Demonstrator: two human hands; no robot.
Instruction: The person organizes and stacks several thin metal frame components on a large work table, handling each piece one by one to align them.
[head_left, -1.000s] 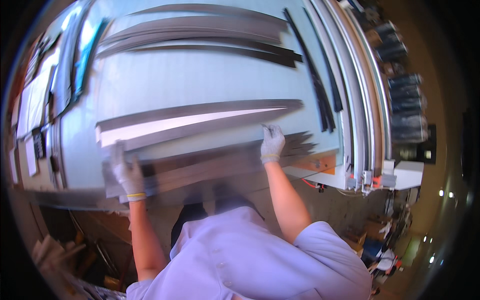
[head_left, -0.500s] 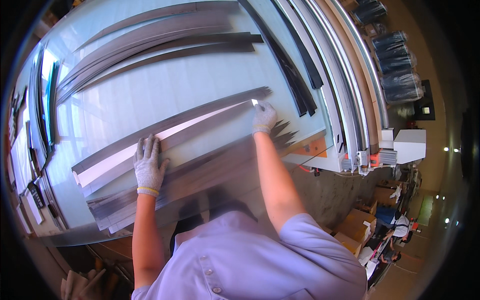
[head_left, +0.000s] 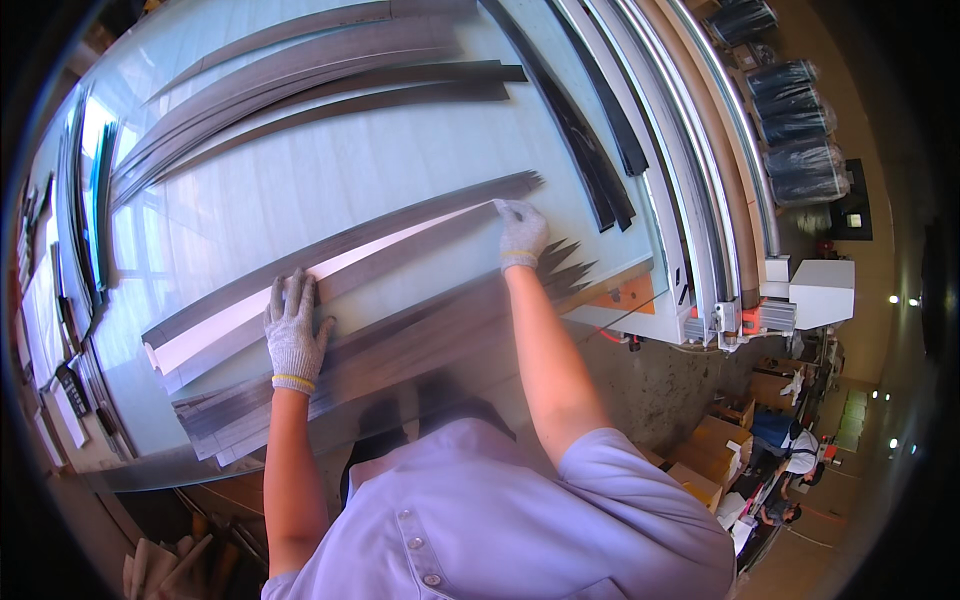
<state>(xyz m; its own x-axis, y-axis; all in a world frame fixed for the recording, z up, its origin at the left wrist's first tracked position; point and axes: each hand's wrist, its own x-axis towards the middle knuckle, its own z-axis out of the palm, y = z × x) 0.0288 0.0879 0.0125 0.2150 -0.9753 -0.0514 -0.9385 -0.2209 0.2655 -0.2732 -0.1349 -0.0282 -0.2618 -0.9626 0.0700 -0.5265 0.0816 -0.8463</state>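
Both my hands wear grey knit gloves. My left hand (head_left: 294,330) lies with fingers spread across a long, narrow white strip (head_left: 225,328) and the dark grey strips beside it. At the right end of the white strip, my right hand (head_left: 522,238) has thumb and fingers pinched together on its tip. A stack of dark grey strips (head_left: 420,205) runs along the strip's far side. On its near side lies another grey strip (head_left: 400,250). Closer to me, a fanned pile of dark strips (head_left: 420,335) has jagged, pointed right ends.
More dark strips (head_left: 330,60) lie at the far side of the glass-like tabletop (head_left: 400,140). Two black strips (head_left: 565,125) cross at its right. Beyond stand a machine with metal rails (head_left: 690,150) and plastic-wrapped black rolls (head_left: 800,130). People (head_left: 795,460) are at lower right.
My right hand has shifted slightly left, and the white tip that showed at its fingers is now mostly covered. The left hand has stayed nearly in place, still flat on the strips.
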